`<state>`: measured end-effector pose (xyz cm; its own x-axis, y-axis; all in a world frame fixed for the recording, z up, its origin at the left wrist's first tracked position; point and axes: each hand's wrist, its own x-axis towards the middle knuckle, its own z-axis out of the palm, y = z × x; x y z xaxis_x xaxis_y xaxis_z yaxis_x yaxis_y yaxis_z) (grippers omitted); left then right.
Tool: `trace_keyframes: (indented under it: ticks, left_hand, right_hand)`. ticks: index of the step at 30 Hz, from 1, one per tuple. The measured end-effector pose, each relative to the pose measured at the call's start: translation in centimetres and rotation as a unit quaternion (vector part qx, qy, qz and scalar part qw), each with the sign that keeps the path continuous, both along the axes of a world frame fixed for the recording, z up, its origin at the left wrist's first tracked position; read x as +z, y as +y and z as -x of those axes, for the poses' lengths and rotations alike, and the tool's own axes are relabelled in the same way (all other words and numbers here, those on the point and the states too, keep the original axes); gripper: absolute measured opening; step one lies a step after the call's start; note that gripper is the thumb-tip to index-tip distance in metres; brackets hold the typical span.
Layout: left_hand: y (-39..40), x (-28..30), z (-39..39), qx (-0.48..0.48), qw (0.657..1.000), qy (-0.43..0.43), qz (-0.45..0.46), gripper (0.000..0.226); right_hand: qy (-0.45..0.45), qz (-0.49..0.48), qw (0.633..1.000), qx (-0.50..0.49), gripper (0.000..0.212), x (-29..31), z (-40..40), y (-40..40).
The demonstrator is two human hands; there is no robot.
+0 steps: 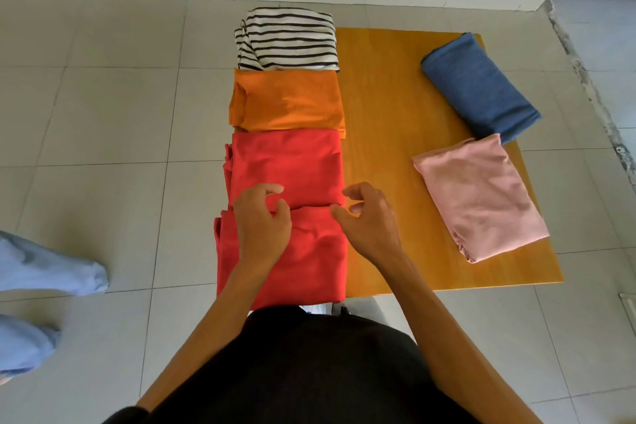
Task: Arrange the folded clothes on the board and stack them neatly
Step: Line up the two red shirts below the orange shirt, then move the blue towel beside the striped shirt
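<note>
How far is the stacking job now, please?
Done: six folded clothes lie on the board, four in a left column, blue and pink at right. In hand: both hands, left and right, hover over the nearest red piece, gripping nothing. Left: no stacking yet.

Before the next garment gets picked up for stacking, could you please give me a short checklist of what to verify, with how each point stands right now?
1. Both hands free: ok. The left hand and right hand hang loosely curled over the near red garment, gripping nothing.
2. Left column in line: ok. Striped garment, orange garment, far red garment and the near red one lie edge to edge.
3. Everything fully on the board: not ok. The left column overhangs its left edge.
4. Right-hand pieces squared: not ok. Blue garment and pink garment lie angled.
5. Stack started: not ok. Every garment lies single.
</note>
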<state>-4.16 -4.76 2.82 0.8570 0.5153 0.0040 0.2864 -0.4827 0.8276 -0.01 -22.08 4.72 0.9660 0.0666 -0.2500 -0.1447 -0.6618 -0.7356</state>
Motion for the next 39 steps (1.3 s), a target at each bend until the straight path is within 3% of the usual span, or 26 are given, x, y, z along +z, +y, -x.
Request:
trace_keyframes:
  ticks: [12, 19, 23, 28, 31, 34, 38, 39]
  left_hand:
    - [-7.3, 2.4, -11.5, -0.225, 0.974, -0.018, -0.014, 0.014]
    - [-13.8, 3.6, -22.4, -0.286, 0.956, 0.064, -0.014, 0.015]
    - [-18.0, 3.6, -29.2, -0.303, 0.947, 0.102, -0.036, 0.013]
    - [-21.7, 1.4, -36.8, -0.298, 0.941, 0.151, -0.058, 0.016]
    - [-23.4, 0.3, -40.8, -0.276, 0.943, 0.175, -0.059, 0.024]
    - [-25.0, -0.5, -44.8, -0.240, 0.953, 0.178, -0.045, 0.032]
    - [-26.1, -1.5, -49.3, -0.219, 0.954, 0.190, -0.075, 0.004]
    - [-26.3, -1.9, -50.1, -0.223, 0.950, 0.202, -0.077, 0.007]
  right_hand:
    - [-0.012, -0.037, 0.993, -0.110, 0.030, 2.3, -7.3, -8.4]
    - [0.002, -0.044, 0.979, -0.198, 0.021, 2.3, -14.3, -18.1]
    - [-0.011, -0.070, 0.954, -0.292, 0.022, 1.6, -18.6, -23.1]
    - [0.033, -0.070, 0.914, -0.399, 0.061, -0.6, -24.2, -27.6]
    - [0.105, -0.066, 0.908, -0.399, 0.076, -2.7, -27.1, -28.7]
    - [0.145, -0.050, 0.911, -0.382, 0.076, -4.6, -29.2, -29.0]
    - [0.160, -0.044, 0.899, -0.405, 0.076, -6.3, -30.9, -29.2]
    - [0.160, -0.044, 0.897, -0.410, 0.076, -6.7, -31.0, -29.3]
